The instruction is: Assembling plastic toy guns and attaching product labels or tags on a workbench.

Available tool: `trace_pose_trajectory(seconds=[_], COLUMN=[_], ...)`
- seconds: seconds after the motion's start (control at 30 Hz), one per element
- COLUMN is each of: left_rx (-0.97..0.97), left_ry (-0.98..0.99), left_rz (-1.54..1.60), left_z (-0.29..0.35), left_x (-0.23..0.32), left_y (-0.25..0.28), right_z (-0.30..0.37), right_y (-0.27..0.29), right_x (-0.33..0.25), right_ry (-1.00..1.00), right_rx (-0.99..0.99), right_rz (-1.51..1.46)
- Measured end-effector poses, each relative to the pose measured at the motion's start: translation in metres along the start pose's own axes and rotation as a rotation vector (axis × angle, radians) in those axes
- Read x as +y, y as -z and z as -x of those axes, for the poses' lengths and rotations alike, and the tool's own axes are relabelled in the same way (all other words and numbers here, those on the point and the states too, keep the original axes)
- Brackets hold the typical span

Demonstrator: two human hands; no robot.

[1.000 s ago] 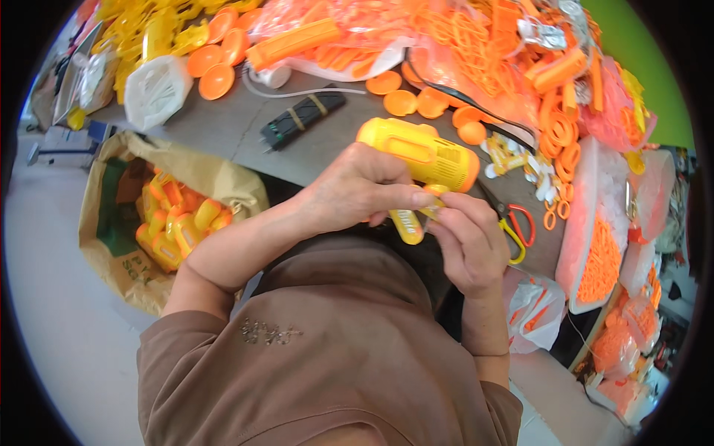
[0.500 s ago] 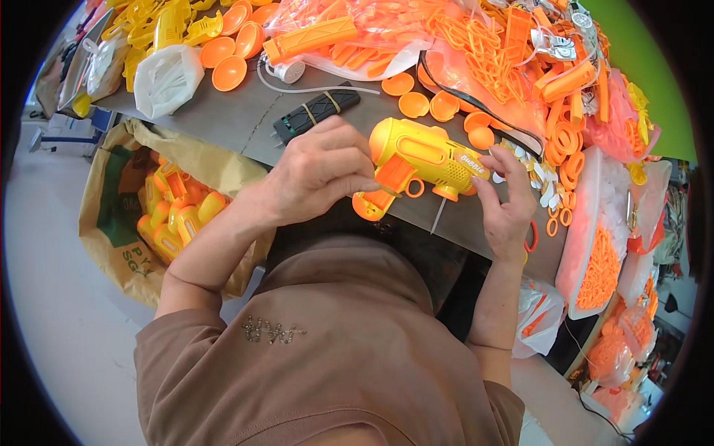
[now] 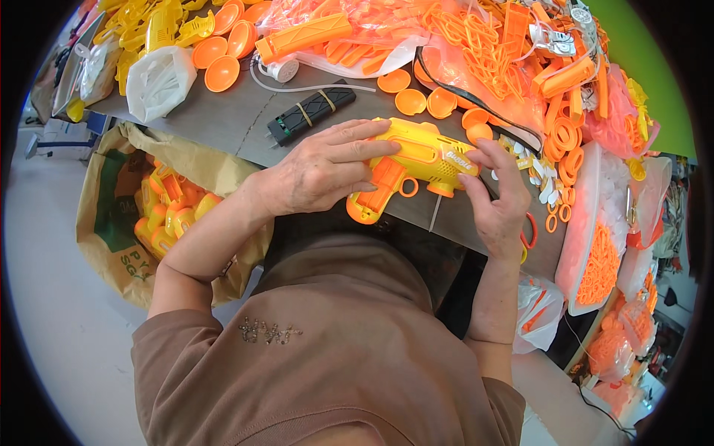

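A yellow and orange toy bubble gun (image 3: pixel 424 151) lies on its side between my hands, over the near edge of the table. My left hand (image 3: pixel 316 172) is closed on its rear end, fingers across the yellow body and just above the orange grip. At the front end, my right hand (image 3: pixel 502 199) pinches the gun between thumb and fingers. The grip shows an open orange compartment, with a ring-shaped trigger beside it. Beyond my left hand lies a black oblong device (image 3: pixel 311 115) with tan bands round it.
A brown paper bag (image 3: pixel 97 215) of yellow and orange toy parts stands at the left. Orange cups (image 3: pixel 410 102), a white plastic bag (image 3: pixel 158 83) and heaped orange parts (image 3: pixel 483 56) crowd the table's far side. A clear bin (image 3: pixel 579 245) stands at the right.
My left hand has moved right and opened from a pinch near the grip to lay its fingers over the gun's rear. The gun has shifted slightly left.
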State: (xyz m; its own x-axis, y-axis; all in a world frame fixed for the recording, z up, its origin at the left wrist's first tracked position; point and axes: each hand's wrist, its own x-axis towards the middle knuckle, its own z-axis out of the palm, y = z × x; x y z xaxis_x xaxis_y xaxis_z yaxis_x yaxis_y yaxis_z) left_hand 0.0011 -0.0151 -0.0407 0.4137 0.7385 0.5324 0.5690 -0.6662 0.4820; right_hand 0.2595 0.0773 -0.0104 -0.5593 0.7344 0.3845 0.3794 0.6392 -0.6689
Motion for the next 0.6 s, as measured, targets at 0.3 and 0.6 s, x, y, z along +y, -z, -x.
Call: trace_pose_trajectory(seconds=[0.3,0.6], left_rx=[0.015,0.026], left_ry=[-0.014,-0.024], left_rz=[0.035,0.043], left_z=[0.002,0.002], left_x=[-0.002,-0.003], left_y=[-0.003,-0.006], right_z=[-0.007,-0.010], right_y=[-0.008,-0.025], right_x=[-0.009,-0.014], right_ry=[0.061,0.148], right_rx=[-0.058,-0.083], right_rz=[0.045,0.053])
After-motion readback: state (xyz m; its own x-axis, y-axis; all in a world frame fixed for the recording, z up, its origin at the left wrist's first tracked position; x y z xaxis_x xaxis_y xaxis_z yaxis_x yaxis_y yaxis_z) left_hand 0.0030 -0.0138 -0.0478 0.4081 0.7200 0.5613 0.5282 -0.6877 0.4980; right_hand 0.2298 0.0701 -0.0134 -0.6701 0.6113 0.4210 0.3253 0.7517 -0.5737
